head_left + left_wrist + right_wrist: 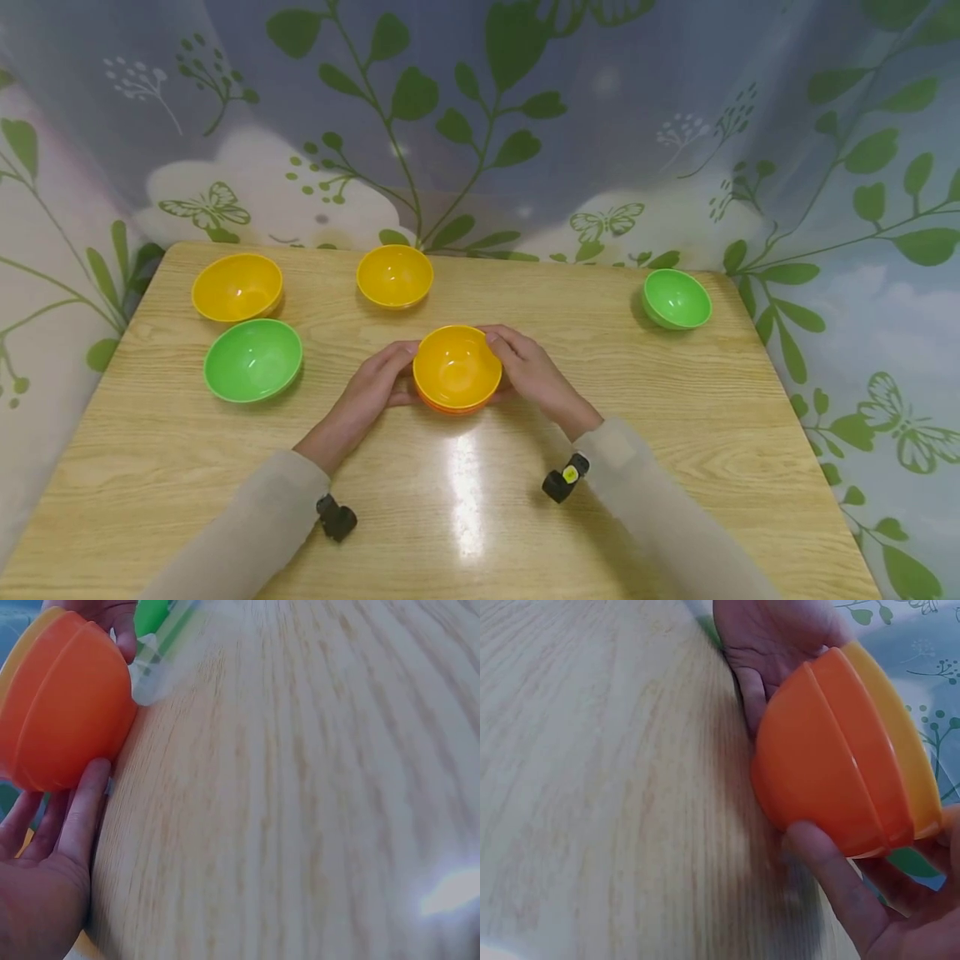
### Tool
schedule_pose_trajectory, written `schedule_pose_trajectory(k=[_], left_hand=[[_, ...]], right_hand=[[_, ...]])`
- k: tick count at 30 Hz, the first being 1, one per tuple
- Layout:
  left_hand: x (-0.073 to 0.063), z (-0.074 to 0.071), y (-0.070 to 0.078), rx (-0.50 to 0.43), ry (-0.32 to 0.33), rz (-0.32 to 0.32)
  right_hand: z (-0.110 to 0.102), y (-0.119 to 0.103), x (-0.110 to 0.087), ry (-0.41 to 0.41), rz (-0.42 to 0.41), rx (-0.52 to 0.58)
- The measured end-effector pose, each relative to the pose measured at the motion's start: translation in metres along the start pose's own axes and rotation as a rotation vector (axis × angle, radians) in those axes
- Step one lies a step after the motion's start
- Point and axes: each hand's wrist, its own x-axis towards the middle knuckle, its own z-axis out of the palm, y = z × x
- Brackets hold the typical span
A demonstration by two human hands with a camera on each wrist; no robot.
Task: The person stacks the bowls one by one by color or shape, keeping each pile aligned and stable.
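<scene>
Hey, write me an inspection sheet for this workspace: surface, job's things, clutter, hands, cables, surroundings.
Surface: wood-grain table with a bright reflection.
Job's things: held yellow bowl nested in an orange bowl.
Clutter: four other bowls: rear-left yellow bowl, rear-middle yellow bowl, left green bowl, far-right green bowl; whether the two leftmost touch is unclear.
Hands: left hand and right hand hold the nested bowls from opposite sides.
Cables: nothing seen.
Surroundings: leaf-and-butterfly backdrop behind the table and at both sides.

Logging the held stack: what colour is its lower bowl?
The lower bowl is orange, clearest in the right wrist view.
</scene>
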Motion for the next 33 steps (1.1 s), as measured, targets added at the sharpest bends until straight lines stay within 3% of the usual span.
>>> schedule_pose_trajectory(k=[15,22,33], left_hand=[[0.000,-0.001,0.001,-0.031,-0.001,0.008],[0.000,-0.005,0.004,-0.025,0.003,0.022],[0.000,-0.017,0.011,-0.088,0.081,0.077]], right_hand=[[0.004,0.007,-0.001,0.000,-0.027,0.066],[0.005,0.010,-0.002,-0.028,0.002,0.076],[0.006,0.019,0.000,-0.036,-0.011,0.142]])
